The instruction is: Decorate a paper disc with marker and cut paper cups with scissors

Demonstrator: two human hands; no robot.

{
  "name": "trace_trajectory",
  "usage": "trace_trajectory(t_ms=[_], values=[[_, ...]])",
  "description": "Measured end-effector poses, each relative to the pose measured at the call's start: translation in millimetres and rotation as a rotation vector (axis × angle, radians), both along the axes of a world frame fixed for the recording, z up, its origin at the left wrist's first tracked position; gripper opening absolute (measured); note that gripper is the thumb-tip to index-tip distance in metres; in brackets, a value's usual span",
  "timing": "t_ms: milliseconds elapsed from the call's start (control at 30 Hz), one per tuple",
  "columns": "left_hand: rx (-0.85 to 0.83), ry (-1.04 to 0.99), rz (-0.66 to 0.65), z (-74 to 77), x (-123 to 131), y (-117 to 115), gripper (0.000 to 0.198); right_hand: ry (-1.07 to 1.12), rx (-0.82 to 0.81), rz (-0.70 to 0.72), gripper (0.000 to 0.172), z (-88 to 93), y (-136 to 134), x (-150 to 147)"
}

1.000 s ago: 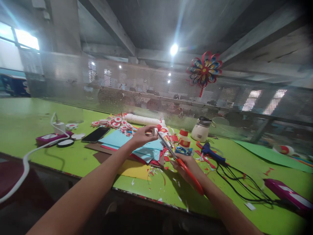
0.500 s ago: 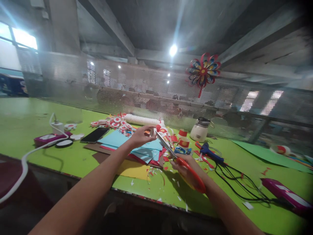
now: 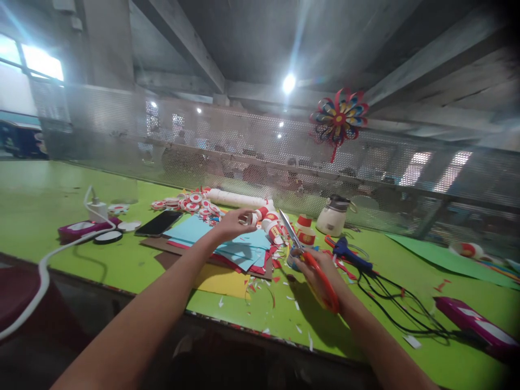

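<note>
The red-handled scissors partly hide the right hand.

Left of flat blue paper sheets — a rectangular black phone. Behind the sheets, a white cylindrical roll, left of a rounded white jug

Slim bare forearms, bare left hand, bare right hand

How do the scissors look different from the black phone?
The scissors have silver blades and red-orange handles; the phone is a dark, flat rectangle.
The scissors are gripped in the right hand, pointing upward, while the phone lies flat on the green table.
Both are longer than they are wide.
</note>
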State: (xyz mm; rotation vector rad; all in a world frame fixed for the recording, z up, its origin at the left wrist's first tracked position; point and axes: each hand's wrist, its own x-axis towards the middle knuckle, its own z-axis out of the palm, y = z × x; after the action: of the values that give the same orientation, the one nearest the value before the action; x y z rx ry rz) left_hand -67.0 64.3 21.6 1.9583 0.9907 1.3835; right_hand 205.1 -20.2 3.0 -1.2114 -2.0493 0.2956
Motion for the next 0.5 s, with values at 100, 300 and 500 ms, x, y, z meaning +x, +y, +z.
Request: trace_trajectory(t_ms=[100,300,500], values=[[-0.08,-0.07,-0.132,3.3,3.0,-5.4,0.059,0.014,0.008,-0.01,0.026,-4.1,4.3,1.2],[-0.163,-0.193,-0.308,5.7,3.5,-13.5,0.058,0.025,-0.026,0.025,0.03,-7.3,3.7,-4.1],[-0.222,-0.287,-0.431,5.9,-4.2,-13.3,0.046,-0.004,-0.068,0.15,0.028,4.2,-15.2,-12.2]])
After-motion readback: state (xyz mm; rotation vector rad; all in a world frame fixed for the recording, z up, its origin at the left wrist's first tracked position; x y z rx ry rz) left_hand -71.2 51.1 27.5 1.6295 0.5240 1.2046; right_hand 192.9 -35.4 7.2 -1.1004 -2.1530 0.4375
